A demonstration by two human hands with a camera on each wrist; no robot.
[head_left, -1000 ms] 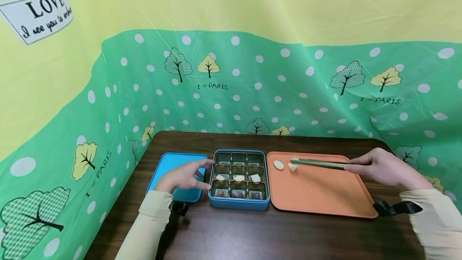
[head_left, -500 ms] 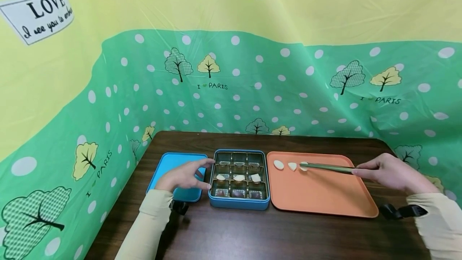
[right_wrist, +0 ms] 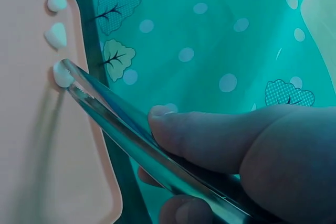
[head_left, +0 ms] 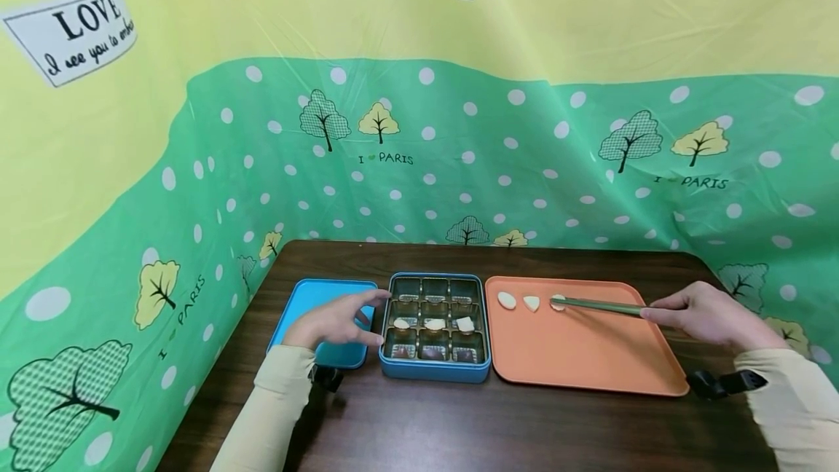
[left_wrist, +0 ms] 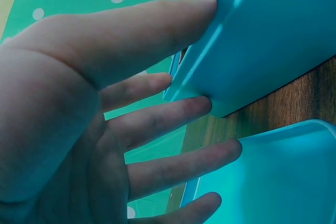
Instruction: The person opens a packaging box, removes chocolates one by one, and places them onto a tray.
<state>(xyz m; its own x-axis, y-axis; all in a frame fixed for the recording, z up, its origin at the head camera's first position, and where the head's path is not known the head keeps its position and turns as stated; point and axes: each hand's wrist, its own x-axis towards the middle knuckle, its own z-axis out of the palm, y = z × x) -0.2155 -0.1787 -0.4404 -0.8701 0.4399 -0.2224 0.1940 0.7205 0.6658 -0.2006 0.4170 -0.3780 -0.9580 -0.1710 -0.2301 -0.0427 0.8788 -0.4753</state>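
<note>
My right hand [head_left: 704, 315] pinches long metal tweezers [right_wrist: 142, 137] between thumb and fingers. Their serrated tips are at a small round white piece [right_wrist: 63, 74] on the orange tray [head_left: 590, 355]. To its left on the tray lie a pointed white piece [head_left: 532, 303] and an oval white piece [head_left: 506, 300]. My left hand [head_left: 334, 317] has its fingers spread, with thumb and fingertips at the left side of the blue box [head_left: 434, 370]. Inside, the box is divided into small compartments, and three white pieces [head_left: 434, 323] sit across its middle row.
A bright blue lid [head_left: 328, 290] lies left of the box, partly under my left hand in the head view. The brown table [head_left: 406, 428] ends at a green and yellow patterned cloth [head_left: 426, 151] hanging behind it and at the sides.
The tweezers have moved right along the tray with the round white piece, from beside the pointed one to a spot farther right. My left hand has stayed at the box.
</note>
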